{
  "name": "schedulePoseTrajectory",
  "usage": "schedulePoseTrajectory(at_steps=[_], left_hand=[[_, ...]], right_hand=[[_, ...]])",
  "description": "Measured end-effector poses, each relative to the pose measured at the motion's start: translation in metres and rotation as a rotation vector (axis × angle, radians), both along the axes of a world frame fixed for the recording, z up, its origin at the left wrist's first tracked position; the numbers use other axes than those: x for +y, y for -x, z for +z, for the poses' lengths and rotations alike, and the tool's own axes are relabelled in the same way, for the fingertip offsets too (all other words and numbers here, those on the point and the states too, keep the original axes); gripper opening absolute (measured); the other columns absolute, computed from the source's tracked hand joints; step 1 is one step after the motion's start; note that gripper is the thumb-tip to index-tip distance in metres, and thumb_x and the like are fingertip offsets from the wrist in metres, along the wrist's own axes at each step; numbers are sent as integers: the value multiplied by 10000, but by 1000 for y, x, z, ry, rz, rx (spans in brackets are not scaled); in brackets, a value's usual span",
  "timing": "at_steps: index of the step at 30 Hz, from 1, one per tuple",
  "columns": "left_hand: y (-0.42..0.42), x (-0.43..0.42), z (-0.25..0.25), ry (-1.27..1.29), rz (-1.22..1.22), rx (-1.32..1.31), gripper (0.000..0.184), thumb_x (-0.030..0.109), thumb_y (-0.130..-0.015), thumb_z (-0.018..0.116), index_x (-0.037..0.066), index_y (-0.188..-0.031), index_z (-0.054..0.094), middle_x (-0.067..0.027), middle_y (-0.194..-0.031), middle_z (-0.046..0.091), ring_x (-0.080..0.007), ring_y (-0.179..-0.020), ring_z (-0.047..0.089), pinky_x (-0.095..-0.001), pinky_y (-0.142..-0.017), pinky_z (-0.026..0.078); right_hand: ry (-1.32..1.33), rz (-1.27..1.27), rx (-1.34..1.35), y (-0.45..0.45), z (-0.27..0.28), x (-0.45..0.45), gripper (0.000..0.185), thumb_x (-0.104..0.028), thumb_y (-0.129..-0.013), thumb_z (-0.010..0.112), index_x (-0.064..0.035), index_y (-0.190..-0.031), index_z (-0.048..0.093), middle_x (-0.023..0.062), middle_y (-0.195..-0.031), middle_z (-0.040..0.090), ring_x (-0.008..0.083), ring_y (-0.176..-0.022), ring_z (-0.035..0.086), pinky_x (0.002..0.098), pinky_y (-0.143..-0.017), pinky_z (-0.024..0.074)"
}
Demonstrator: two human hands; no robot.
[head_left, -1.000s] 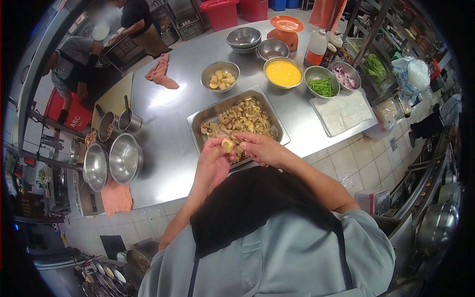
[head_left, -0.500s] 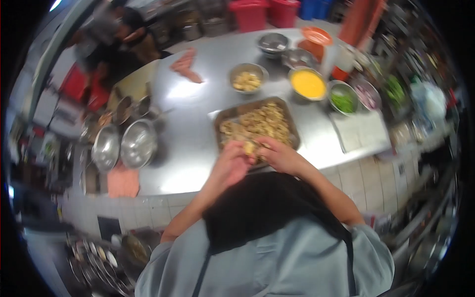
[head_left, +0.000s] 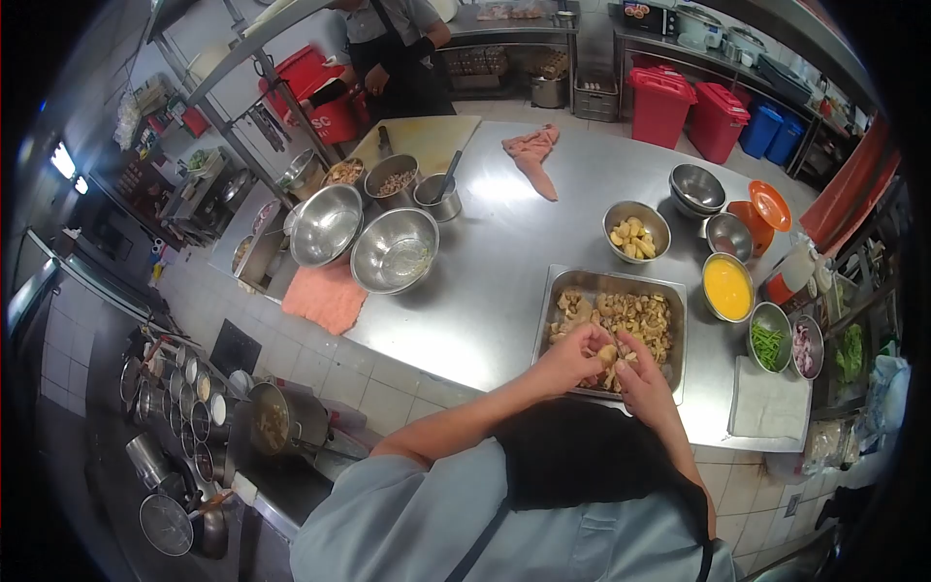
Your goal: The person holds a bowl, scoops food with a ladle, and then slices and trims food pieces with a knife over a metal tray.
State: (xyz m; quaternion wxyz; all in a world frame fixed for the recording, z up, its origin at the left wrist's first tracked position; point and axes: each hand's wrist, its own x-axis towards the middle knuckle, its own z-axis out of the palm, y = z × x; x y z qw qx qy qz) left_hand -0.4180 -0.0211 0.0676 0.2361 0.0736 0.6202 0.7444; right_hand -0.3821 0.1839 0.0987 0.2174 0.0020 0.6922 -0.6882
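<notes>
Overall, the steel table (head_left: 441, 335) bore a rectangular tray (head_left: 619, 279) near its edge, holding a heap of brownish chunks (head_left: 640, 320). A steel bowl (head_left: 658, 231) containing yellow pieces (head_left: 632, 239) stood just beyond it. My left hand (head_left: 572, 356) grasped a small yellowish chunk (head_left: 607, 355) over the tray's near side. My right hand (head_left: 644, 380) was bent close beside it; whether those fingers gripped anything, I could not tell.

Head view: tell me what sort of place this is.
Probably a commercial kitchen: a long steel worktable, a metal tray of food pieces, and an aproned co-worker beyond.
</notes>
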Motion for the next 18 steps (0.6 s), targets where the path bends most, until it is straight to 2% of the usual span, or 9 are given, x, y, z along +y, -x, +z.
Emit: schedulePoseTrajectory(at_steps=[2,5,8,10,13,15,18], left_hand=[[-2,-1,1,-133,-71,-62,350,53,-977,680,65,-1292,528,-76,-1132,642,-121,-889,631,-302,-793,545],[-5,-1,-3,-228,-91,-129,332,58,-991,678,73,-1291,534,-70,-1119,660,-139,-892,657,-295,-797,550],[2,-8,-20,-517,-80,-362,331,69,-1004,673,79,-1308,540,-78,-1124,677,-184,-929,695,-308,-804,566],[-1,-13,-2,-660,-14,-397,311,84,-1009,656,87,-1300,547,-106,-1060,690,-219,-930,698,-334,-799,573],[4,-19,-10,-710,12,-415,320,70,-1025,626,89,-1334,547,-135,-1141,692,-249,-983,706,-359,-831,587],[1,-17,-2,-681,33,-427,311,75,-1029,608,101,-1334,554,-117,-1155,694,-237,-1015,700,-366,-889,581],[1,-16,2,-653,25,-412,294,77,-1039,578,111,-1331,574,-90,-1182,699,-217,-1061,688,-354,-953,563]], right_hand=[[-50,-28,50,5,-4,-3,529,-215,-1055,602,-88,-1543,444,-15,-787,562,52,-621,472,228,-550,382],[-111,9,53,11,-11,-2,503,-224,-1046,618,-46,-1491,462,24,-872,636,71,-709,528,242,-622,423],[-116,14,-80,10,2,7,496,-241,-1060,592,-62,-1506,468,42,-923,645,85,-798,554,253,-690,448],[-127,-21,22,11,1,5,489,-254,-1066,575,-69,-1508,475,28,-908,618,92,-806,555,261,-696,455],[-59,-35,39,3,20,7,482,-272,-1077,546,-75,-1513,485,30,-929,613,120,-814,570,279,-739,480],[-163,24,166,3,18,7,497,-261,-1074,545,-62,-1522,464,67,-1017,672,145,-858,607,310,-793,504],[-176,57,265,-1,29,-2,507,-251,-1067,550,-70,-1529,448,143,-1105,709,204,-939,668,355,-854,525]])
